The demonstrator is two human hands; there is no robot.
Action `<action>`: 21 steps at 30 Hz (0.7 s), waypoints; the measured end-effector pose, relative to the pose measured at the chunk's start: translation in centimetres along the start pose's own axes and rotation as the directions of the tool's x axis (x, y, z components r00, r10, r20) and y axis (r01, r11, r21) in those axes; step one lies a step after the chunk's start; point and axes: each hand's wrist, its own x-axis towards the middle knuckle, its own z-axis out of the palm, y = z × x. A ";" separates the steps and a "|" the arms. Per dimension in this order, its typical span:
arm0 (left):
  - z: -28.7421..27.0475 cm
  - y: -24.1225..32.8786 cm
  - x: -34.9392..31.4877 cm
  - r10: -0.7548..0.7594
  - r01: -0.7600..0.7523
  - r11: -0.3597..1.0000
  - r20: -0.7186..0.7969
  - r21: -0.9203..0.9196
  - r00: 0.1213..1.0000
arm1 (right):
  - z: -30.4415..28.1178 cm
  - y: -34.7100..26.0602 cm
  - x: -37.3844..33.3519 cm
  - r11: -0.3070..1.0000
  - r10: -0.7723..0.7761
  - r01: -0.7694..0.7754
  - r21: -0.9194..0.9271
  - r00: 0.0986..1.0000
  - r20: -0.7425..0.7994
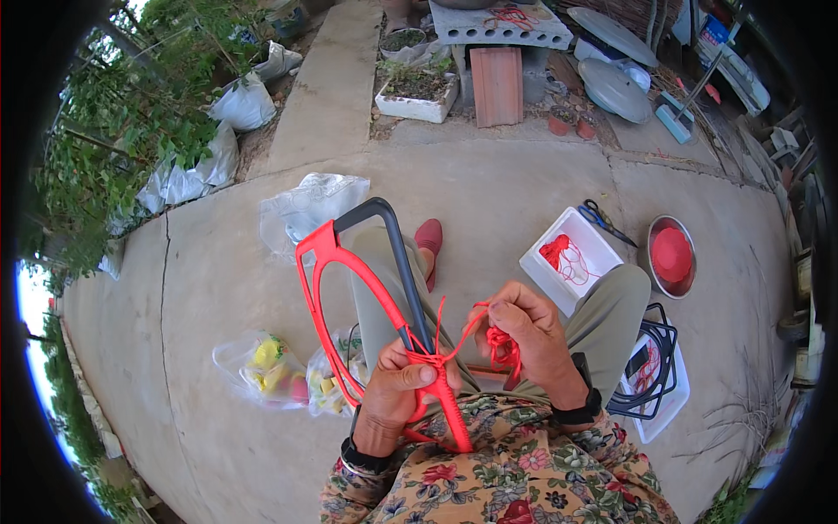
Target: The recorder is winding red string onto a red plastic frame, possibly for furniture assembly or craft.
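Note:
A looped frame (368,272), partly red and partly bare black tube, slants across my lap. Red cord is wound closely round its lower part, and a short loose end sticks up by the crossing. My left hand (393,390) is closed round the frame where the red and black parts meet. To its right, my right hand (528,336) pinches the red cord (471,325), which runs across to the frame. A small bundle of the same cord (503,346) hangs under the right-hand fingers. The lowest part of the frame rests against my floral top.
A white box (534,258) holds red cord; scissors (607,220) lie beside it. Right of my knee are a metal bowl (690,278) with a red thing inside and black frames (662,371) on a white tray (670,410). Plastic bags (262,371) lie to the left.

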 end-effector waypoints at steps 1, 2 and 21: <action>-0.1 0.0 -0.4 0.020 -0.020 1.000 -0.005 -0.011 1.000 | 0.2 0.2 0.1 0.993 -0.023 0.023 -0.117 1.000 0.001; -0.1 0.0 -0.7 0.041 -0.041 0.999 -0.011 -0.021 0.999 | 0.4 0.1 0.1 0.993 -0.023 0.025 -0.116 1.000 0.018; -0.5 0.7 -4.4 0.285 -0.282 0.958 0.060 -0.049 0.957 | 7.3 -0.9 -3.9 0.499 -0.163 0.712 -0.494 0.637 0.753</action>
